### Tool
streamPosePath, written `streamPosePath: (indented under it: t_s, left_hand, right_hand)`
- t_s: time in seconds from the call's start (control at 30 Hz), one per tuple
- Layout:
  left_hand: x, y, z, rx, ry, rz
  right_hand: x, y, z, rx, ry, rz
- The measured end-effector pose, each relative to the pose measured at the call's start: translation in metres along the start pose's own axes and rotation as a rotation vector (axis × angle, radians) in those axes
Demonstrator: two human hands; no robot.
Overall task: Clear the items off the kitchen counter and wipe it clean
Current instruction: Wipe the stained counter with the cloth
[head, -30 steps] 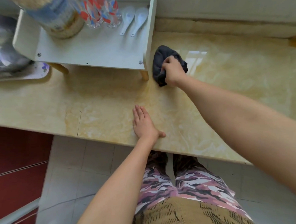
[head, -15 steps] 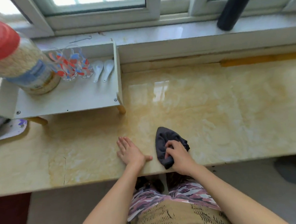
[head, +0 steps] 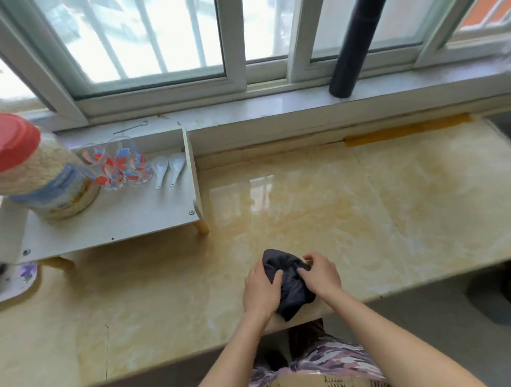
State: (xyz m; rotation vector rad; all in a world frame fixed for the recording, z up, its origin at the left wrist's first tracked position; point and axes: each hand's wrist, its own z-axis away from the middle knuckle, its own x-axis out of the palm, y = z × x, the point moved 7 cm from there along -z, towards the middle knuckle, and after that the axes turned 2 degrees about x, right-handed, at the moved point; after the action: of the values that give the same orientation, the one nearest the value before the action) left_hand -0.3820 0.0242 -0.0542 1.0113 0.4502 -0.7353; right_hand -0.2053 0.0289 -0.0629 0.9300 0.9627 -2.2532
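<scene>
- L hand [head: 260, 287] is gripping the cloth [head: 292, 292] from its left side, fingers lying close together, thumb digging into the fabric.
- R hand [head: 322, 275] is pinching the cloth's upper right, fingers curling into the folds.
- Cloth is sitting bunched btwn both sets of fingers, resting on the counter [head: 367, 202] right at its front edge.
- Well beyond the L fingertips, to the left: shelf [head: 111, 224] is carrying a jar [head: 37, 178], glasses [head: 116, 165] & spoons [head: 170, 168].
- Far beyond the R fingertips: a dark tube [head: 355, 40] is standing on the sill [head: 273, 103].
</scene>
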Motion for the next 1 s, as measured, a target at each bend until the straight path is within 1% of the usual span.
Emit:
streamPosePath:
  t_s: [0.07, 0.13, 0.23, 0.33, 0.43, 0.5, 0.6, 0.73, 0.83, 0.9, 1.0]
  left_hand:
    - [-0.003, 0.003, -0.009, -0.043, 0.015, -0.018]
    - [-0.004, 0.006, -0.017, -0.079, -0.009, -0.062]
    - [-0.002, 0.005, -0.023, -0.125, -0.037, -0.082]
    - [0.0, 0.009, -0.025, -0.104, -0.034, -0.052]
    - [0.0, 0.03, -0.023, 0.008, -0.034, 0.052]
    - [-0.004, 0.059, -0.016, 0.093, -0.051, 0.15]
    - [-0.008, 0.118, 0.002, 0.246, -0.081, 0.279]
    - [-0.001, 0.205, 0.038, 0.434, -0.13, 0.361]
    - [0.005, 0.262, 0.068, 0.569, -0.124, 0.389]
    - [0.011, 0.294, 0.083, 0.651, -0.107, 0.362]
    - [0.037, 0.35, 0.113, 0.764, -0.091, 0.321]
  right_hand:
    - [-0.002, -0.001, 0.002, 0.025, 0.011, -0.007]
    - [-0.004, -0.004, 0.005, 0.027, -0.002, 0.009]
    - [-0.009, -0.01, 0.013, -0.015, -0.013, 0.059]
    - [-0.023, -0.01, 0.025, -0.048, 0.014, 0.014]
    - [-0.05, -0.001, 0.043, -0.08, 0.096, -0.058]
    - [-0.076, 0.011, 0.053, -0.079, 0.162, -0.132]
    - [-0.132, 0.029, 0.067, -0.083, 0.292, -0.253]
    - [-0.224, 0.057, 0.088, -0.103, 0.517, -0.366]
    - [-0.281, 0.081, 0.105, -0.133, 0.649, -0.358]
    - [-0.312, 0.094, 0.117, -0.156, 0.714, -0.337]
    - [-0.365, 0.136, 0.137, -0.184, 0.818, -0.311]
